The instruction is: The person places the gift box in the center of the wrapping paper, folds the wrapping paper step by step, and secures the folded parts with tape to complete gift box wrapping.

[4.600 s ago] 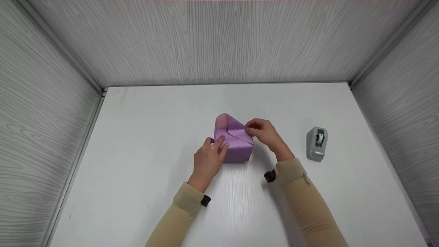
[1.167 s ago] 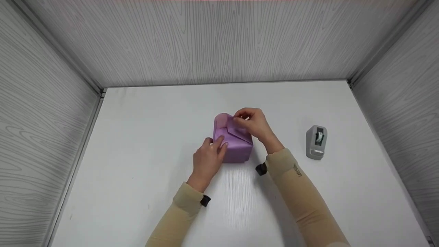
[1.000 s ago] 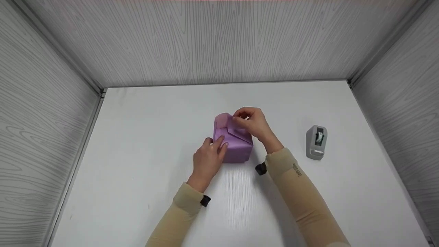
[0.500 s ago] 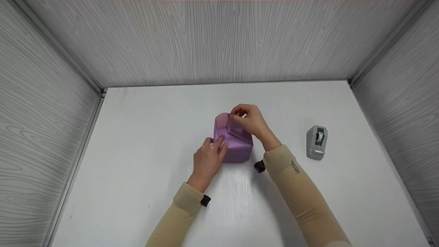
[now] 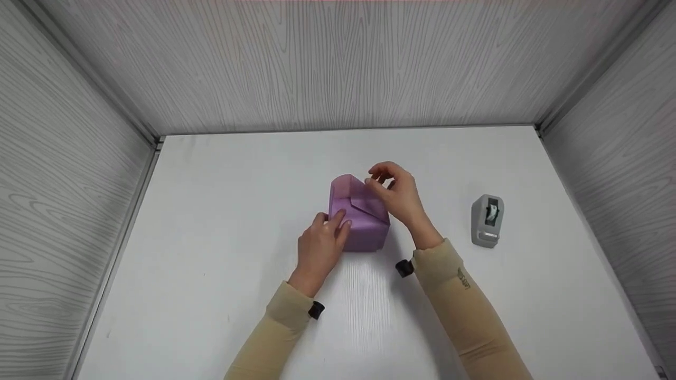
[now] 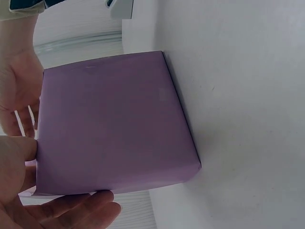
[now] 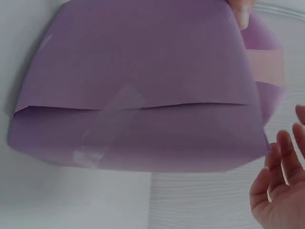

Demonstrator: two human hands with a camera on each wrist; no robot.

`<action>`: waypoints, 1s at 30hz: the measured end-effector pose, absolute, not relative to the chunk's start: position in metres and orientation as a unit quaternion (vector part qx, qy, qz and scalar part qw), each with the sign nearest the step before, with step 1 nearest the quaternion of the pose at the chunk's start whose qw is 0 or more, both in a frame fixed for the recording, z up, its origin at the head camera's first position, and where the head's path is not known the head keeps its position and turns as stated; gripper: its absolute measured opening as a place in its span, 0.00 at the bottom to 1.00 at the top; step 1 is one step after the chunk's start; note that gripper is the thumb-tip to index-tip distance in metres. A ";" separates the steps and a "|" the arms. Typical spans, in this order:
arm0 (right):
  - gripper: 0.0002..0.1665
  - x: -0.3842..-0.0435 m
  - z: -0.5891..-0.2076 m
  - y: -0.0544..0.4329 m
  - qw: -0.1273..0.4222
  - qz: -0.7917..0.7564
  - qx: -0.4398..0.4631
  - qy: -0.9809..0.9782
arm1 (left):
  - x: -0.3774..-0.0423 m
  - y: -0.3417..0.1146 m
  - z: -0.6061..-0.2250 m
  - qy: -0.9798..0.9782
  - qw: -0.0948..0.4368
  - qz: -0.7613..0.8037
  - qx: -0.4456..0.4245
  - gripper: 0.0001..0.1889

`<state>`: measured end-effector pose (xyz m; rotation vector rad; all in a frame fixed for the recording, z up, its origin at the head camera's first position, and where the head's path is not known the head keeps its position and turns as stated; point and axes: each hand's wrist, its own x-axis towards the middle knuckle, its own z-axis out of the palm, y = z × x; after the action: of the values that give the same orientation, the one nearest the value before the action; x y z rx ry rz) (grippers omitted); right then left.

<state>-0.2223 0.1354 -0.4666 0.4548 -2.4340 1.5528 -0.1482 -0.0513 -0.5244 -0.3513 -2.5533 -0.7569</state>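
Observation:
A box wrapped in purple paper stands on the white table, its upper end showing folded paper and a pinkish inner strip. My left hand grips its left side, fingers and thumb on different faces, as the left wrist view shows. My right hand hovers by the upper right edge of the slanted paper flap. Its fingers are loosely bent and apart, with nothing visible between them. Clear tape crosses a paper seam on one side of the box in the right wrist view.
A grey tape dispenser with a roll in it stands on the table to the right of the box. Grey wood-grain panels rise behind the table and along both sides.
Over the earlier frames my right hand went from the flap's right side up to its top edge. Now its fingers have let go and moved slightly right. My left hand stays put.

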 end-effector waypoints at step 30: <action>0.20 -0.160 -0.506 0.153 0.178 0.191 0.289 -0.921 | -0.148 -0.054 -0.528 -0.925 0.213 -0.283 -0.136 0.19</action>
<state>-0.1601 0.1533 -0.5064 0.8181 -2.6058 0.5401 -0.1475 -0.0542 -0.5281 -0.3773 -2.5684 -0.7856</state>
